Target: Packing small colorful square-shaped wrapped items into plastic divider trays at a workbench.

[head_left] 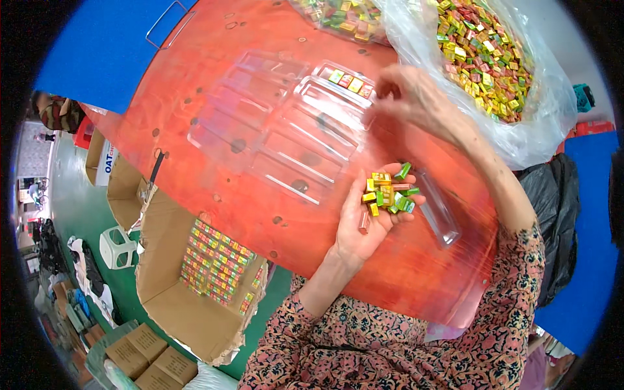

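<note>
My left hand (363, 224) is turned palm up, fingers cupped under a small heap of wrapped candies (387, 195) in yellow, green and red. My right hand (409, 97) is over the far right end of a clear plastic tray (312, 146) with long grooves. Its fingers are bent and smeared by motion, so whether a candy is between them cannot be told. At that end, a short row of candies (351, 82) lies in one groove, right beside the right fingertips. The other grooves look bare.
An open plastic bag (484, 62) full of candies stands at the far right, with another bag (351, 19) beside it. A clear narrow box (439, 211) lies right of my left hand on the red table (214, 175). Below left, a carton (175, 305) holds packed candy trays (218, 260).
</note>
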The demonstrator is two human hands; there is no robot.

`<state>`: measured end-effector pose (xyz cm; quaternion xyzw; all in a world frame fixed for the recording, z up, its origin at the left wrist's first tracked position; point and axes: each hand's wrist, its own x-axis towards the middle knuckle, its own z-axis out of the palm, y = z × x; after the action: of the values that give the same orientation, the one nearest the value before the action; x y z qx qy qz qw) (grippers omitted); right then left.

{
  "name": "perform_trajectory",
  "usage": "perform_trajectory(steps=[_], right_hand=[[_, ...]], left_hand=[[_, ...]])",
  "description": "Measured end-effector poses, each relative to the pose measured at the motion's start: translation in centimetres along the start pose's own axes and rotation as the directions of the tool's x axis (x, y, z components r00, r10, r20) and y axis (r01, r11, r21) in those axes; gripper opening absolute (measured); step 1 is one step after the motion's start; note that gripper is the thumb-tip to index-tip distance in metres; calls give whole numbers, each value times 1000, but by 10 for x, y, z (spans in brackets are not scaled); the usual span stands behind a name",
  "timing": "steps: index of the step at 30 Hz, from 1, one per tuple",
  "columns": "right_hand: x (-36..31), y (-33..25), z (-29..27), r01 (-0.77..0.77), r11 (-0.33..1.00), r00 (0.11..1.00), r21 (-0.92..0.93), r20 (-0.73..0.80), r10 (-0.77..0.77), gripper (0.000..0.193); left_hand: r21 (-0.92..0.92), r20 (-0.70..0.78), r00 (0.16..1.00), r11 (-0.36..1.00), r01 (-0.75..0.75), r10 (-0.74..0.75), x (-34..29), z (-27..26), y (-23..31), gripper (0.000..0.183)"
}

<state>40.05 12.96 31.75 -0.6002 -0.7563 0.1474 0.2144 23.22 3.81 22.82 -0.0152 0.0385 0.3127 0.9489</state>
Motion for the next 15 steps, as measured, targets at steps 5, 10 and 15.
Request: perform_trajectory(steps=[5, 10, 15], right_hand=[[69, 21, 39, 116, 993, 978, -12, -172, -116, 22], [89, 32, 65, 162, 985, 953, -57, -249, -171, 22], [88, 30, 62, 140, 990, 976, -12, -169, -139, 18]], left_hand=[[-16, -6, 1000, 1000, 7, -8, 1, 1, -2, 54], [23, -5, 1000, 1000, 22, -22, 4, 6, -4, 52], [23, -16, 1000, 1000, 14, -14, 2, 2, -3, 51]])
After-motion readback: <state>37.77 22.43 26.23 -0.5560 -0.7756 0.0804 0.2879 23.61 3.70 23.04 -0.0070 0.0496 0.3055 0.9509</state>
